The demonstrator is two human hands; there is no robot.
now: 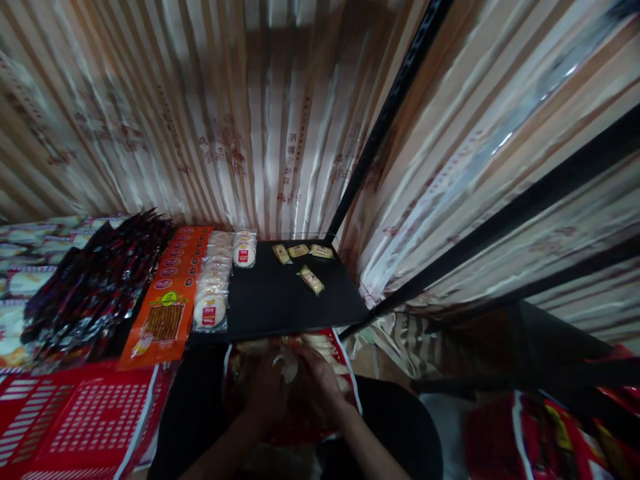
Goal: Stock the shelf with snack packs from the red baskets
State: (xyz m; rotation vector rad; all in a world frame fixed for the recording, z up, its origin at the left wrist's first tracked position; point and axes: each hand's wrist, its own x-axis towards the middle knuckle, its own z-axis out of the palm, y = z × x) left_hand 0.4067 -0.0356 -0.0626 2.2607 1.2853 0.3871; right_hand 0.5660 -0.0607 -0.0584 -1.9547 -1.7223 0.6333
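Both of my hands are down inside a red basket [356, 393] with a white rim, which sits between my knees below the shelf edge. My left hand [270, 387] is beside a pale, shiny item [287, 367], perhaps in clear wrap; its kind is not clear. Just to the right is my right hand [320, 373], close to pale stick-shaped packs [325, 343] in the basket. Dimness and blur hide the fingers of both hands, so any grip cannot be made out.
On the black shelf [280, 303] lie several small yellow-wrapped snacks [311, 280], round white crackers in clear packs [211, 310], an orange snack packet [167, 307] and dark shiny packets [100, 280]. Another red basket [90, 413] stands at left. Black posts [390, 113] rise at right.
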